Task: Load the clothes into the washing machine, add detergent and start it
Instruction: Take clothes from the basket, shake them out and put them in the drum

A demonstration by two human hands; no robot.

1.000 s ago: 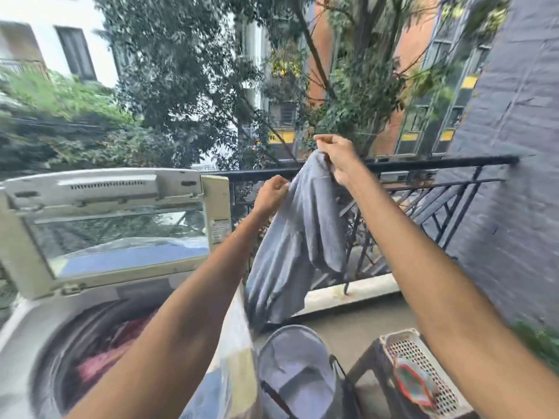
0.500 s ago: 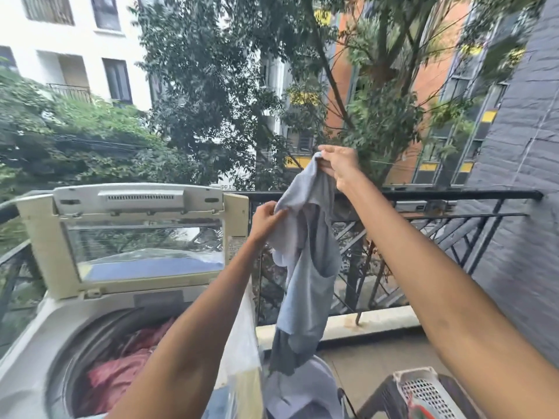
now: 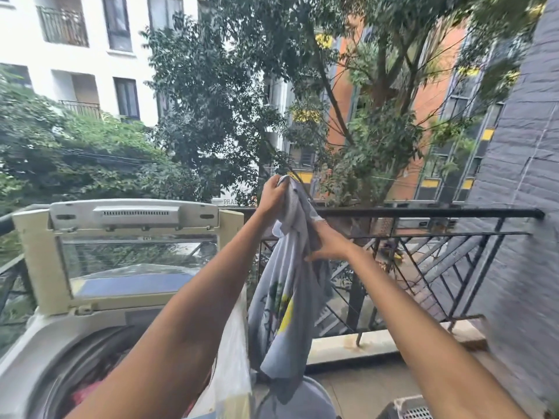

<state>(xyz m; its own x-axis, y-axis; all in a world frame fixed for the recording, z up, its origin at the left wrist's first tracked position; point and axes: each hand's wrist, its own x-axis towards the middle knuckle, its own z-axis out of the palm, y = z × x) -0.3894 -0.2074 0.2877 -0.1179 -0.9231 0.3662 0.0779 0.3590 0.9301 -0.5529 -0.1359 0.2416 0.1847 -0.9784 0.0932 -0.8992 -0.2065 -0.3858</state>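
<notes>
Gripping a grey printed garment [image 3: 287, 297] aloft, left hand [image 3: 272, 196] pinches its top, right hand [image 3: 328, 246] clasps its middle, beside the open washing machine [image 3: 39, 343] for loading.

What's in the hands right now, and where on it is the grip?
A grey shirt. The left hand grips its top end, bunched; the right hand holds it lower down, at mid-height. The rest hangs free.

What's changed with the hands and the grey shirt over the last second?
The left hand rose to grip the grey shirt at its top; the right hand dropped from the top to its middle. The printed side now shows. The washing machine lid stays up.
</notes>
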